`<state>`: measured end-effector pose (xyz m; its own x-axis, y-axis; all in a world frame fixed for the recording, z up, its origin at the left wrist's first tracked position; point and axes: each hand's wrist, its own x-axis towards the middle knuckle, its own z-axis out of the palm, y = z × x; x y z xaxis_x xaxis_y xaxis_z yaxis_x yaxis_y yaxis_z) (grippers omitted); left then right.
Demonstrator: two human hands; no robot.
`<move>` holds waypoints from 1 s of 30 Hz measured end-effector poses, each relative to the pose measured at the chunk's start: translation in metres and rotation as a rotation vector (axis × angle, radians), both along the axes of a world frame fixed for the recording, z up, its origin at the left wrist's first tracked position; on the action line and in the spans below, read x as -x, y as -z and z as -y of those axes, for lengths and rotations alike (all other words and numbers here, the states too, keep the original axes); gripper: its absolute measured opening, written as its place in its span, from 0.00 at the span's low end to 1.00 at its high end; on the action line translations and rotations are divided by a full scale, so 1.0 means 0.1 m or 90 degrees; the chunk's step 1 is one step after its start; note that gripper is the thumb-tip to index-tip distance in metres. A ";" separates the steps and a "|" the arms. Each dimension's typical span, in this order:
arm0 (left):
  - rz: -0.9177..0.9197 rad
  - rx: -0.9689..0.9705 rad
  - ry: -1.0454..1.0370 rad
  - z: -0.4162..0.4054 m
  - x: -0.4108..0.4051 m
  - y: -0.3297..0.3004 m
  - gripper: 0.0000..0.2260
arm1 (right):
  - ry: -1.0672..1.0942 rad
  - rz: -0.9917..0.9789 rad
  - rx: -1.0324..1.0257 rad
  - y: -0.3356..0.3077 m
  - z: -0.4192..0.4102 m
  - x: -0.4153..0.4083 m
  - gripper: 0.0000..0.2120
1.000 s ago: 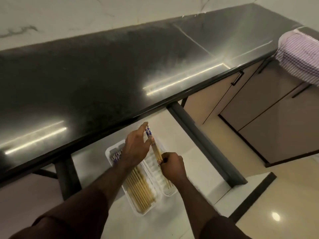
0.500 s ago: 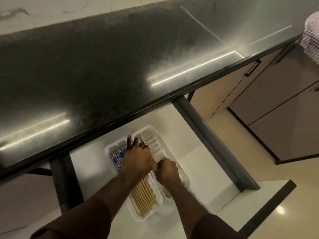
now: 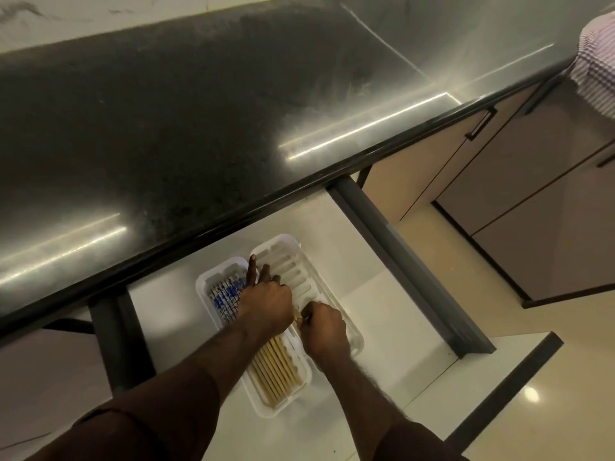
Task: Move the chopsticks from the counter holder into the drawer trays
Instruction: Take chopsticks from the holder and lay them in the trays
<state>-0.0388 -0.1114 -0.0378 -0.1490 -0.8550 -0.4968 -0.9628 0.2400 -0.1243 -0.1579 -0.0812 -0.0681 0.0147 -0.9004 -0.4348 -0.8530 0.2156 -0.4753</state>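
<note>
Already the left tray [image 3: 213, 287] holds a row of chopsticks [image 3: 276, 367] under the spread left hand [image 3: 266, 302], while the right hand [image 3: 324, 329] pinches a few into the near-empty right tray [image 3: 354, 331].

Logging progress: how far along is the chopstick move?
Done: the left white plastic tray holds a row of bamboo chopsticks. In hand: left hand and right hand lower more at the right white slotted tray. Left: counter holder not in view.
</note>
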 end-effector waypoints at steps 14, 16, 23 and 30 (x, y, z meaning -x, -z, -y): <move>0.000 -0.026 0.046 0.04 -0.02 -0.06 0.11 | 0.010 0.006 0.028 -0.10 -0.08 0.06 0.15; -0.015 -0.019 0.056 0.02 -0.02 -0.12 0.08 | 0.028 0.011 0.043 -0.15 -0.09 0.07 0.16; -0.148 0.104 0.050 -0.12 -0.05 -0.49 0.12 | 0.062 0.064 0.128 -0.70 -0.15 0.09 0.15; -0.278 0.213 -0.010 -0.40 -0.10 -1.49 0.18 | 0.056 0.137 0.287 -1.77 -0.26 0.04 0.11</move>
